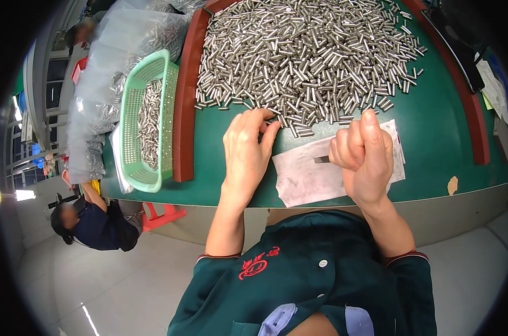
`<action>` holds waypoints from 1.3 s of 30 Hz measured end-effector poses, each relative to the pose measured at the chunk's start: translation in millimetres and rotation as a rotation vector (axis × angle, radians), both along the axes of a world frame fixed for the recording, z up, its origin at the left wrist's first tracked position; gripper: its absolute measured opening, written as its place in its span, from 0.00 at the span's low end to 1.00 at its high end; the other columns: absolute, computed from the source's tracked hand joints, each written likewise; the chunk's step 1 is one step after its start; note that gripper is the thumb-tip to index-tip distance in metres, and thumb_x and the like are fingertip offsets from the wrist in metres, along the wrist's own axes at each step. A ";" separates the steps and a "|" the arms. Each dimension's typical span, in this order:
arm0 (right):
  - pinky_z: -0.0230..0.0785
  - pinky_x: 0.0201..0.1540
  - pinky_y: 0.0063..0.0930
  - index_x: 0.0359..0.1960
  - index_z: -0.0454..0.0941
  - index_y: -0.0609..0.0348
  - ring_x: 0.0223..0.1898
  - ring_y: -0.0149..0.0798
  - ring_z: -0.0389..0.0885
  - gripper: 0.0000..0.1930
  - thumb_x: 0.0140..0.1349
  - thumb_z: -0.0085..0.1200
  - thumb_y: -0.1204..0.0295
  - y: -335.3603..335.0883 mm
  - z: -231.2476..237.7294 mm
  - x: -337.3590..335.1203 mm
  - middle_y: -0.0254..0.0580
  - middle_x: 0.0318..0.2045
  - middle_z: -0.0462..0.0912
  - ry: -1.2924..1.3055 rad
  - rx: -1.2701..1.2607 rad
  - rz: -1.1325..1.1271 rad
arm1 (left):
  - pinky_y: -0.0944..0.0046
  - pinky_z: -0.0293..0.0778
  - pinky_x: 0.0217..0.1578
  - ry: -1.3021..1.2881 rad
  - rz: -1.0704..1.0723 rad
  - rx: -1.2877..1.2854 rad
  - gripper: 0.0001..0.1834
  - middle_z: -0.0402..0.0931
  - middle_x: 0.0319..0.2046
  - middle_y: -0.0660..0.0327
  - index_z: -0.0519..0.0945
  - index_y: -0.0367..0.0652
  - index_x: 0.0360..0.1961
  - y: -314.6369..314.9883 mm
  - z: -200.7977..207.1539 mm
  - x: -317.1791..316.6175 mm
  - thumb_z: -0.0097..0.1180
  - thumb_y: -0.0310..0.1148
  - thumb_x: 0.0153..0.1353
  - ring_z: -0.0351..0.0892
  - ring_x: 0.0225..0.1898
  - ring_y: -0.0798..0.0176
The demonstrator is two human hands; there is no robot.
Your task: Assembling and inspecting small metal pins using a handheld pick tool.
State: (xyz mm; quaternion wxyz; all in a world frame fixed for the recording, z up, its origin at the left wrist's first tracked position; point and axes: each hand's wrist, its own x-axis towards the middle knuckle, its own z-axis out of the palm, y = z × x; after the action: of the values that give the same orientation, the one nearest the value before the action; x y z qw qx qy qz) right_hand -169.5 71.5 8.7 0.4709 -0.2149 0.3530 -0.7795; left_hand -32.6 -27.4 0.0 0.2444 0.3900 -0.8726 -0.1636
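A large heap of short, shiny metal pins (304,61) covers the far part of the green table (433,140). My left hand (247,143) is at the heap's near left edge, thumb and forefinger closed around a pin there. To the right, my right hand (366,154) is raised above a smudged whitish sheet (307,182), its fingers curled in and its thumb pointing away from me. From that fist a short dark metal pin (321,159) sticks out to the left; its other end is hidden.
Dark red rails (186,106) border the work area. Beyond the left one stands a green plastic basket (129,140) of pins, beside clear bags (100,95) of metal parts. A dark device (452,45) sits at far right. Another person (97,221) is at lower left near a red stool (163,217).
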 end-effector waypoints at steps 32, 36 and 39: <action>0.38 0.12 0.20 0.09 0.51 0.53 0.10 0.22 0.44 0.23 0.65 0.31 0.65 0.2 -1.0 -2.4 0.27 0.07 0.49 -0.087 -0.047 0.020 | 0.62 0.66 0.26 -0.404 -0.076 -0.268 0.06 0.69 0.23 0.59 0.74 0.37 0.23 -2.5 15.8 20.4 0.55 0.21 0.39 0.69 0.26 0.58; 0.38 0.12 0.20 0.08 0.51 0.53 0.10 0.23 0.44 0.23 0.65 0.30 0.65 -0.5 -2.1 -3.1 0.27 0.06 0.50 -0.075 -0.043 0.030 | 0.61 0.66 0.27 -0.370 -0.085 -0.253 0.06 0.69 0.23 0.59 0.74 0.37 0.23 -6.1 13.3 23.9 0.55 0.21 0.40 0.69 0.26 0.58; 0.38 0.12 0.20 0.08 0.51 0.53 0.10 0.23 0.44 0.24 0.65 0.30 0.65 0.0 -1.0 -4.0 0.27 0.06 0.50 -0.061 -0.040 0.027 | 0.63 0.66 0.27 -0.307 -0.087 -0.223 0.06 0.69 0.24 0.59 0.73 0.37 0.23 -8.5 11.5 25.1 0.54 0.20 0.40 0.69 0.27 0.58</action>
State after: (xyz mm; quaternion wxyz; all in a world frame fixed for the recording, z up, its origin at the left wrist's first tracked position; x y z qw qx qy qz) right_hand -173.5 71.5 7.7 0.4873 -0.2052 0.3199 -0.7862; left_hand -7.6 -35.9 11.5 0.1427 0.3430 -0.9283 -0.0147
